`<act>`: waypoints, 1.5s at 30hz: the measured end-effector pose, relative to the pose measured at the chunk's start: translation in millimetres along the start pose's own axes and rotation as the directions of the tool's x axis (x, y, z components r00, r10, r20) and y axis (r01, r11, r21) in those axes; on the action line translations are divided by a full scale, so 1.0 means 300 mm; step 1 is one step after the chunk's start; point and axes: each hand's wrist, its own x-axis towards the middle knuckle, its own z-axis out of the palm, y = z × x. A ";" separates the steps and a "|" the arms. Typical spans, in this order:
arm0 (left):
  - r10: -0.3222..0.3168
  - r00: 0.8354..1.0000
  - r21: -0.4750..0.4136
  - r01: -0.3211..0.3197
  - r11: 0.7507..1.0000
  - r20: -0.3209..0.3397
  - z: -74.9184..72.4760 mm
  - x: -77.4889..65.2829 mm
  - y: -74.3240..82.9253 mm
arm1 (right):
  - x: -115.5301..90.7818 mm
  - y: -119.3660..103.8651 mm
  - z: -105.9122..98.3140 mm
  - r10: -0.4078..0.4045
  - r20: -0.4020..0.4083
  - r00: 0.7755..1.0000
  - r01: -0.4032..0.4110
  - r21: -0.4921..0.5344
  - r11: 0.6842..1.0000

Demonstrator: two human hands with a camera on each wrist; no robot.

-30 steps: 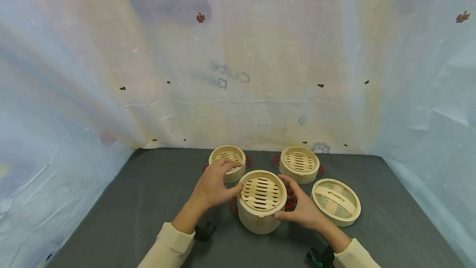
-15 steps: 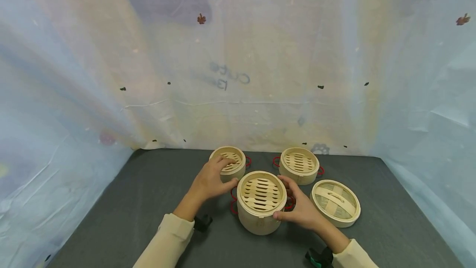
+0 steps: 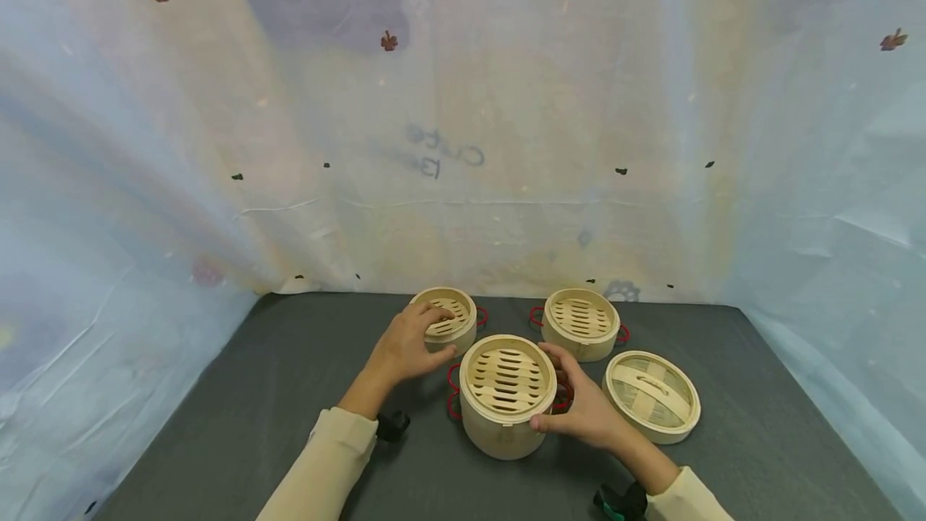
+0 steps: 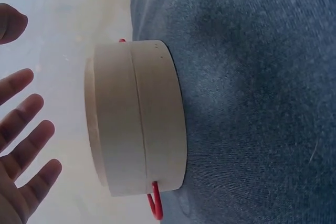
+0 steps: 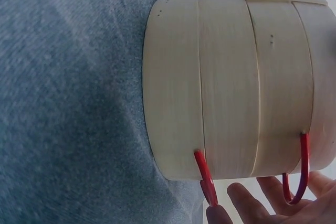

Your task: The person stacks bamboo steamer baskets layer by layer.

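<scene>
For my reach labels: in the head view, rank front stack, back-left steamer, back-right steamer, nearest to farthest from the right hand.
1. Front stack, left of the right hand.
2. Back-right steamer, beyond the hand.
3. Back-left steamer, farther left.

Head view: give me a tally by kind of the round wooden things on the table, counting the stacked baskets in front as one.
Slatted steamers: 3
Lid: 1
Total: 4
</scene>
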 end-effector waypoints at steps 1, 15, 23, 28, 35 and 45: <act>-0.002 1.000 -0.001 0.002 1.000 0.002 0.003 0.001 -0.004 | 0.000 0.001 0.000 0.002 0.000 1.000 -0.002 -0.001 1.000; -0.005 1.000 0.060 0.003 0.998 0.027 0.055 0.019 -0.063 | -0.004 0.014 0.001 0.005 0.006 1.000 -0.005 0.004 1.000; 0.014 0.999 0.059 -0.016 0.998 0.031 0.079 0.034 -0.078 | -0.003 0.021 0.000 0.007 0.004 1.000 -0.007 -0.004 1.000; -0.018 0.998 0.094 0.011 0.996 0.067 0.092 0.038 -0.087 | -0.003 0.023 0.003 0.008 0.007 1.000 -0.008 0.000 1.000; -0.028 0.997 0.106 0.020 0.994 0.079 0.096 0.042 -0.079 | -0.001 0.023 0.005 0.000 0.008 1.000 0.000 0.010 1.000; -0.035 0.995 0.135 0.021 0.991 0.097 0.100 0.044 -0.074 | 0.000 0.020 0.003 0.012 0.007 1.000 -0.012 -0.003 1.000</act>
